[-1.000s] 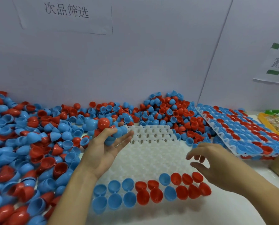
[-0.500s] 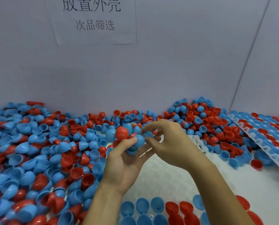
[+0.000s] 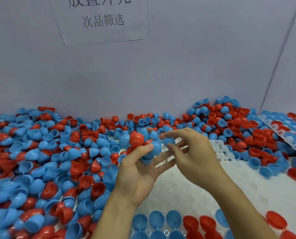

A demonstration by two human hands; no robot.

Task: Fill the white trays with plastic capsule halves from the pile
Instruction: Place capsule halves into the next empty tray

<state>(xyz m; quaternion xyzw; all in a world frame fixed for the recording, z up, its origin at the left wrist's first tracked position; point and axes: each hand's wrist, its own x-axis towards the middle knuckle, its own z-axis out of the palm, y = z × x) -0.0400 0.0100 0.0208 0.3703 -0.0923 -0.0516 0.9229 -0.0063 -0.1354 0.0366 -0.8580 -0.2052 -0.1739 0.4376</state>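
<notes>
Blue half [image 3: 169,141] is pinched by the right hand [image 3: 192,156], apparently lifted from the handful [image 3: 140,142] the left hand [image 3: 136,171] cups above the tray [image 3: 186,192]; next, seating it needs an empty socket.

I see the pile [image 3: 40,152] left of and behind the tray [image 3: 186,192]; capsule halves [image 3: 174,219] sit along its near edge, a filled tray [image 3: 285,128] far right, a sign [image 3: 102,19] on the wall behind.

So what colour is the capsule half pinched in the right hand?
Blue, seen in the head view.
</notes>
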